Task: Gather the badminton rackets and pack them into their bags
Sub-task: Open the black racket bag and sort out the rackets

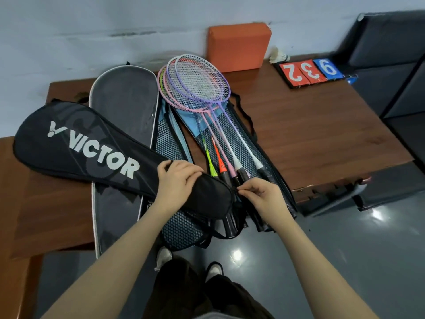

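Left hand [178, 180] grips the narrow handle end of the black bag [92, 150], fingers curled over its top. Right hand [259, 194] pinches at the bag's end tip, apparently a zipper pull; too small to confirm. Both forearms reach forward from below, converging. The bag lies diagonally over a grey bag [124, 104] on the counter [310, 130]. Rackets [202, 88] lie stacked on mesh bags [232, 127] just right, handles overhanging the counter's near edge. Bare counter lies right of the rackets, up to a scoreboard [310, 71].
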`<state>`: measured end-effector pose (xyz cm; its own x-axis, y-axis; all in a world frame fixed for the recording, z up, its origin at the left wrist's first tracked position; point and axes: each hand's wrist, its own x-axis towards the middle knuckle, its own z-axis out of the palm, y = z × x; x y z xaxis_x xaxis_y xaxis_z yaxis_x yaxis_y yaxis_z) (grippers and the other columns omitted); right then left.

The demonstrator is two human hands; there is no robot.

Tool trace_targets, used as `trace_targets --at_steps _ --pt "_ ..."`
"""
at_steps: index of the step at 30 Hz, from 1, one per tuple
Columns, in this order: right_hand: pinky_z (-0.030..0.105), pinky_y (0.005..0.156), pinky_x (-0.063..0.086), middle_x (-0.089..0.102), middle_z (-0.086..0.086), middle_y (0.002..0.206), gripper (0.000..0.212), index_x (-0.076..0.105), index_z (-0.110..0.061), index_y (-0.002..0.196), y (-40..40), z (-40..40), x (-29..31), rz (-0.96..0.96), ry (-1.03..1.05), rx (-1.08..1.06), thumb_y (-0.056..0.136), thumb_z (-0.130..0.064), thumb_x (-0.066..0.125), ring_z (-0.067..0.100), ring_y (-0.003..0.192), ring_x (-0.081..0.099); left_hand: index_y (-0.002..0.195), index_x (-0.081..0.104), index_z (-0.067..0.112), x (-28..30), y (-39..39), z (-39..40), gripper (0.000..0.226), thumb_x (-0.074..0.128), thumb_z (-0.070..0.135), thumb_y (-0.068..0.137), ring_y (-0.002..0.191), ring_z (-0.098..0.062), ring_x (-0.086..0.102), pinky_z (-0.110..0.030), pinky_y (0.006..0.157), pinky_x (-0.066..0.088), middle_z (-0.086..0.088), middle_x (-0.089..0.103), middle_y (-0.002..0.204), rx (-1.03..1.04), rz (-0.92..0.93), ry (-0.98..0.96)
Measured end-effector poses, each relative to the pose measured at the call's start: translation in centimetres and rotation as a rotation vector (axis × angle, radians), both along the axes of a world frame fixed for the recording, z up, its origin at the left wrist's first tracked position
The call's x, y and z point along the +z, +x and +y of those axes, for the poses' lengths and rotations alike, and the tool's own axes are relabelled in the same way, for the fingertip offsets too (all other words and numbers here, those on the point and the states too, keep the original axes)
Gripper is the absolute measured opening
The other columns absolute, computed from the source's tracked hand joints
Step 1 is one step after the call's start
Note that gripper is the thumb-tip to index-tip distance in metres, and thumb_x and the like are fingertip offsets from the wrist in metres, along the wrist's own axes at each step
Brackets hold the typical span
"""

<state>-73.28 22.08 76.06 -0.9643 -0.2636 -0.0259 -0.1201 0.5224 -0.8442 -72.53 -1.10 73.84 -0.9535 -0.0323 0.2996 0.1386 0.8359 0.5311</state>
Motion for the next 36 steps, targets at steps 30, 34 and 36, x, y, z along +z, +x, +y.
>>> trace_targets --at_steps 30,34,36 --pt "0.036 0.080 0.047 0.058 -0.002 0.119 0.053 0.031 -0.033 0.140 -6.6 -18.0 -2.9 0.068 0.528 0.555 0.092 -0.034 0.053 0.019 0.107 0.056 0.140 0.030 0.010 -3.1 5.2 -9.1 0.075 0.064 0.041 0.080 0.124 -0.038 0.035 -0.048 0.103 0.032 -0.021 0.031 0.136 0.689 -0.500 0.244" --pt "0.024 0.064 0.036 0.047 -0.017 0.071 0.063 0.027 -0.041 0.140 -5.8 -17.9 -1.6 -0.043 0.461 0.684 0.088 -0.033 0.060 0.001 0.068 0.048 0.141 0.027 0.012 -3.5 5.9 -9.4 0.082 0.069 0.040 0.076 0.131 -0.038 0.028 -0.049 0.107 0.028 -0.022 0.018 0.145 0.760 -0.469 0.359" --pt "0.025 0.059 0.037 0.051 -0.010 0.068 0.064 0.028 -0.043 0.139 -4.9 -18.0 -1.6 -0.030 0.435 0.680 0.086 -0.031 0.062 0.005 0.062 0.051 0.142 0.025 0.016 -3.7 6.4 -9.7 0.087 0.073 0.038 0.073 0.135 -0.035 0.024 -0.046 0.110 0.026 -0.018 0.014 0.148 0.770 -0.424 0.461"
